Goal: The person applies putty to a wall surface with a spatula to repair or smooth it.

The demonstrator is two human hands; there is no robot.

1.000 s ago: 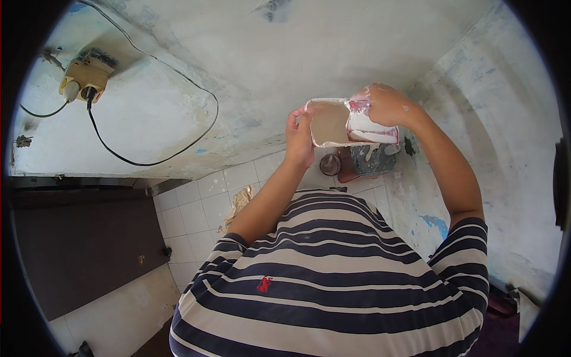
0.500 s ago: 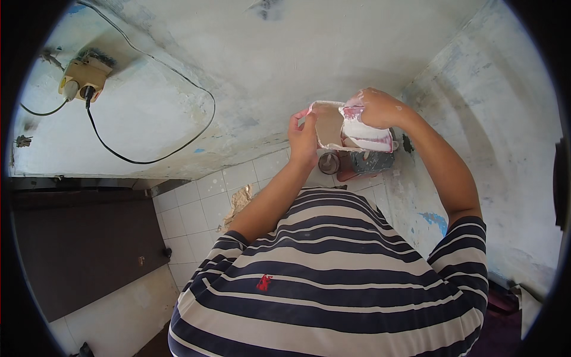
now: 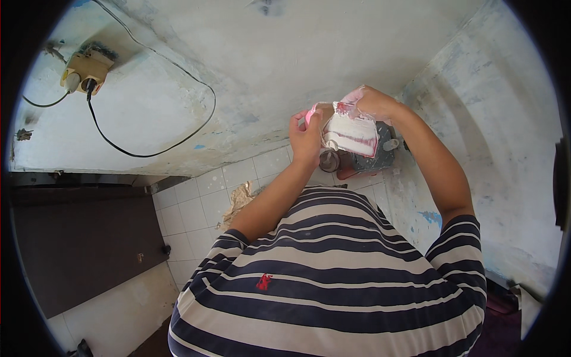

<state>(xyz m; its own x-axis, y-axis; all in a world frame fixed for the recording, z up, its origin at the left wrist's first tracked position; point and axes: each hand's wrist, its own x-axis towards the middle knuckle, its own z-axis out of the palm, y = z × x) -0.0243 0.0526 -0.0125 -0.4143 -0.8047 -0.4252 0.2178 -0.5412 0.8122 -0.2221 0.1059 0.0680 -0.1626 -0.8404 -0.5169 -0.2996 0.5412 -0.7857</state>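
My left hand (image 3: 304, 137) grips the pink rim of a small tray (image 3: 315, 112) holding beige paste, its fingers wrapped at the left end. My right hand (image 3: 373, 104) is closed on the handle of a wide scraper (image 3: 351, 134), whose blade is thickly smeared with white paste and lies tilted over the tray, hiding much of it. Both hands are raised in front of the wall, above a round container (image 3: 329, 160) and a grey, paint-spattered bucket (image 3: 375, 159).
A socket block (image 3: 83, 71) with plugs and looping black cable hangs on the left wall (image 3: 148, 107). A dark board (image 3: 83, 250) lies at lower left. Crumpled beige material (image 3: 237, 199) is on the tiled floor (image 3: 208, 190). A patchy wall (image 3: 493, 149) rises on the right.
My right hand and the scraper have shifted left, with the blade now tilted across more of the tray. My left hand has moved slightly right.
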